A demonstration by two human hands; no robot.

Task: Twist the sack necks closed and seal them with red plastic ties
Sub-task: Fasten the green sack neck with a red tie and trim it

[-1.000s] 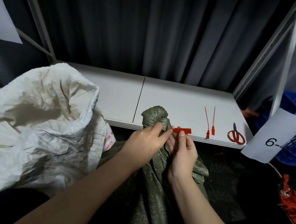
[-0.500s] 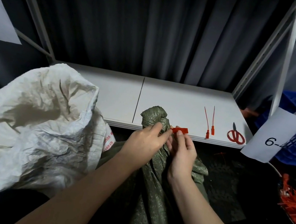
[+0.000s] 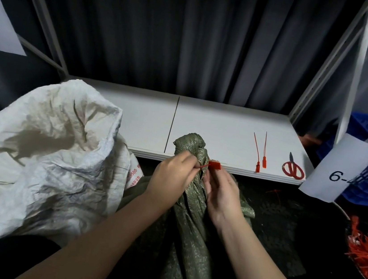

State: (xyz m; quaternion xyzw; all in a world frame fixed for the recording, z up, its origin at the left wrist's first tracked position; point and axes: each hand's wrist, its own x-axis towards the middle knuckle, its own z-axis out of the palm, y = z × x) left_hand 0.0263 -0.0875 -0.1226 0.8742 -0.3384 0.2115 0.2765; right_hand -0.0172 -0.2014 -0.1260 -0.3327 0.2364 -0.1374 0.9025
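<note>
A green woven sack (image 3: 190, 222) stands in front of me, its neck (image 3: 193, 144) twisted into a bunch. A red plastic tie (image 3: 214, 165) wraps the neck, its flat tag sticking out to the right. My left hand (image 3: 171, 177) pinches the tie's thin strap at the left of the neck. My right hand (image 3: 223, 191) holds the sack just below the tag, fingers around the neck. Two spare red ties (image 3: 259, 156) lie on the white shelf (image 3: 227, 126).
A large white sack (image 3: 42, 156) slumps at the left. Red-handled scissors (image 3: 292, 169) lie at the shelf's right front corner. A paper label reading "6-" (image 3: 342, 174) hangs at the right. A round bin of red tie offcuts (image 3: 367, 250) sits at the lower right.
My left hand has pulled the tie's strap leftward through the tag, so the strap now shows between the fingers. The right hand has dropped slightly below the tag.
</note>
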